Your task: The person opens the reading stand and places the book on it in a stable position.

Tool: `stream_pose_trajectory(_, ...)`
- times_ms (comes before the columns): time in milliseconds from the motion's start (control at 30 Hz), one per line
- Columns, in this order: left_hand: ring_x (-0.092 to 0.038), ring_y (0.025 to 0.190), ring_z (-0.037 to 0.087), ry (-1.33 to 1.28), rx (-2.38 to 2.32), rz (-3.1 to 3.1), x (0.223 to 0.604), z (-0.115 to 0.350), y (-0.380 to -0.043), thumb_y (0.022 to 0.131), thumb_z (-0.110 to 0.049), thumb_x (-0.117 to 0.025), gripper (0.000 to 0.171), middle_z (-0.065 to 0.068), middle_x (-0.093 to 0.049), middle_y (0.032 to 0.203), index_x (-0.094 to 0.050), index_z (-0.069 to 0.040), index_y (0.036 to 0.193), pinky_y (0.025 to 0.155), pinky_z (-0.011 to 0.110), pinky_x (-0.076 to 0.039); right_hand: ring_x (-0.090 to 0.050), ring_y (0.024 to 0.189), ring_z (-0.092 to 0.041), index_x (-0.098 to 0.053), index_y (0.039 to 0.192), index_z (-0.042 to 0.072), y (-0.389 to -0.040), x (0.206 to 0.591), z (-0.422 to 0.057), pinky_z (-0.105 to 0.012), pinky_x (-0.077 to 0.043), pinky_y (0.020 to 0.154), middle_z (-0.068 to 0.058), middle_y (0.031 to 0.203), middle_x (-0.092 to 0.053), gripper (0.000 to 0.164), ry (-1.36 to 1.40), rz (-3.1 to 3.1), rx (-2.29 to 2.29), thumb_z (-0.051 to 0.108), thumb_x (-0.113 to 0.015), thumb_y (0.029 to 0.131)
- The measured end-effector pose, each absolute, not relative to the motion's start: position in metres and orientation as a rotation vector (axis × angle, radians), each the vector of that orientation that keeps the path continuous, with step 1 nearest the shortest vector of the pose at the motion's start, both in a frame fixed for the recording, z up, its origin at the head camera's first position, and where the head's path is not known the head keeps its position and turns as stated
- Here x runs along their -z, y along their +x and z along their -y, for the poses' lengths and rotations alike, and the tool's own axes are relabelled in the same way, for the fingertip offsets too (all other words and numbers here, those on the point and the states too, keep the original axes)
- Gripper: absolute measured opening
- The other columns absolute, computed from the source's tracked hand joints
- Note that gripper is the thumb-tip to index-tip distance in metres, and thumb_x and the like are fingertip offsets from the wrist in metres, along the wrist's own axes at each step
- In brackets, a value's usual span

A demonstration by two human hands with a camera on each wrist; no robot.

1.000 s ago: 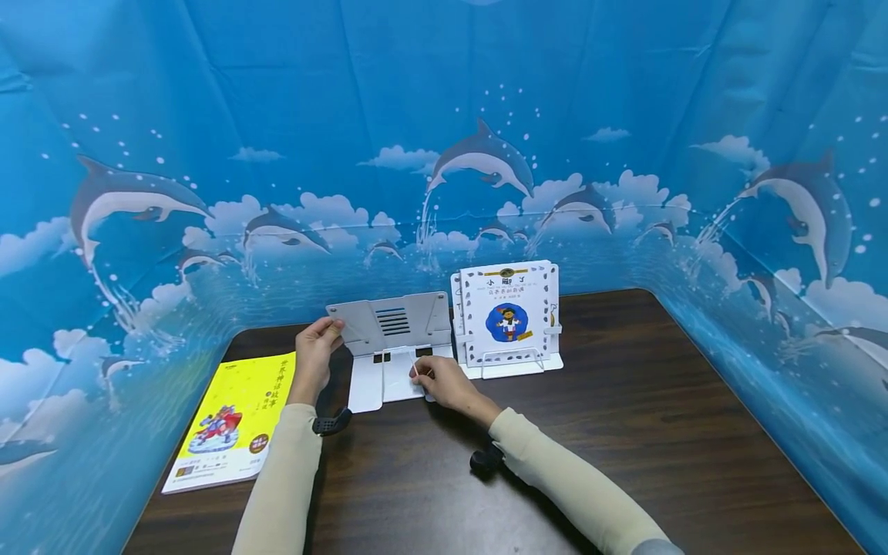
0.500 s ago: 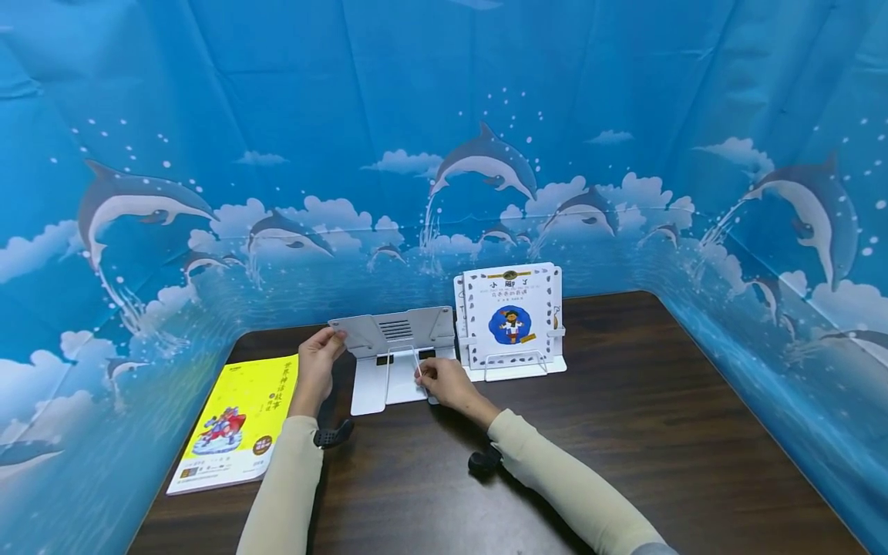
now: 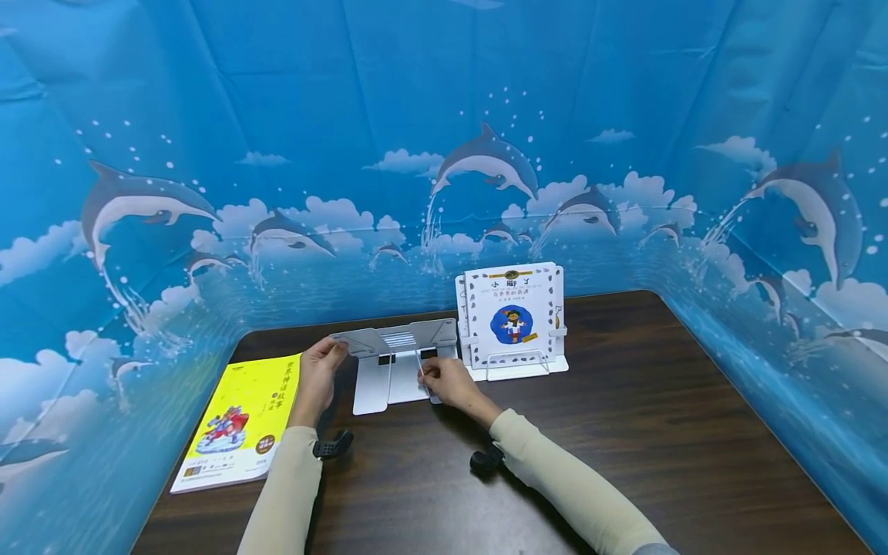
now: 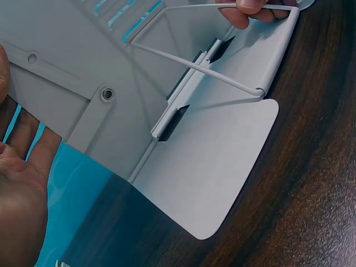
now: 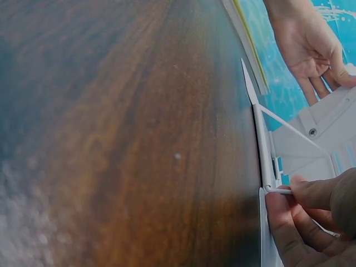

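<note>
A white metal book stand (image 3: 373, 381) stands on the table, its slotted back panel (image 3: 368, 339) tilted forward over the flat base. My left hand (image 3: 319, 378) holds the panel's left edge between thumb and fingers; the left wrist view shows only part of this hand at its border. A white wire support (image 4: 228, 78) rises from the base's front edge towards the panel's slots. With thumb and fingertips, my right hand (image 3: 449, 381) pinches the wire's right side, low near the base, as seen in the right wrist view.
Right of the stand, a second white stand (image 3: 560, 362) bears a white picture book (image 3: 513, 293). A yellow book (image 3: 239, 416) lies flat at the left. Behind the dark wooden table (image 3: 624, 432) hangs a blue dolphin backdrop (image 3: 312, 116).
The back panel's top edge has come down as the panel tilts further forward, with my left hand moving along. My right hand keeps its pinch on the wire support, which now stands higher.
</note>
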State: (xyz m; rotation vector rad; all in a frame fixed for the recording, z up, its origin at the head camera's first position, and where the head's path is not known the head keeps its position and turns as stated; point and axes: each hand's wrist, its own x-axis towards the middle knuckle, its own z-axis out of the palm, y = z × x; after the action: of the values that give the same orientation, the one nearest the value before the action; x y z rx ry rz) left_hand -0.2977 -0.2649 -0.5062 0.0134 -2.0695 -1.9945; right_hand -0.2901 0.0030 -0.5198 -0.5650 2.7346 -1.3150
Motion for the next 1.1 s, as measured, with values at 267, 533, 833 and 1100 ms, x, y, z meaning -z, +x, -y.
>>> stream_pose_trajectory(267, -0.068, 0.119, 0.0, 0.008, 2.002, 2.062, 0.506, 0.264, -0.298, 0.107, -0.014, -0.063, 0.037, -0.025, -0.078, 0.106, -0.065, 0.005, 0.139, 0.11, 0.02, -0.05, -0.063, 0.071, -0.006, -0.078, 0.106, 0.005, -0.292, 0.522, -0.004, -0.019, -0.052, 0.06, -0.006, 0.092, -0.078, 0.009, -0.557, -2.725, 1.333, 0.008, -0.072, 0.101)
stream_pose_trajectory(533, -0.069, 0.116, -0.001, 0.02, 2.011, 2.051, 0.506, 0.263, -0.298, 0.107, -0.014, -0.063, 0.037, -0.025, -0.077, 0.105, -0.066, 0.006, 0.137, 0.105, 0.015, -0.051, -0.068, 0.075, -0.01, -0.077, 0.107, 0.004, -0.29, 0.519, -0.008, -0.022, -0.056, 0.066, -0.007, 0.094, -0.077, 0.01, -0.531, -2.717, 1.344, 0.01, -0.073, 0.1)
stream_pose_trajectory(833, -0.064, 0.129, 0.007, -0.024, 2.029, 2.093, 0.51, 0.268, -0.296, 0.106, -0.027, -0.067, 0.039, -0.018, -0.077, 0.123, -0.069, -0.007, 0.14, 0.115, 0.023, -0.047, -0.067, 0.084, -0.013, -0.075, 0.108, 0.003, -0.281, 0.493, -0.038, -0.024, -0.054, 0.072, -0.009, 0.097, -0.077, 0.01, -0.562, -2.758, 1.524, 0.009, -0.071, 0.101)
stream_pose_trajectory(1100, -0.073, 0.114, 0.011, -0.115, 2.094, 1.87, 0.503, 0.272, -0.291, 0.102, -0.007, -0.07, 0.029, -0.009, -0.08, 0.113, -0.071, 0.002, 0.129, 0.104, 0.02, -0.054, -0.07, 0.085, -0.019, -0.073, 0.108, 0.003, -0.271, 0.45, -0.065, -0.027, -0.059, 0.075, -0.011, 0.097, -0.074, 0.009, -0.49, -2.868, 1.881, 0.009, -0.07, 0.103)
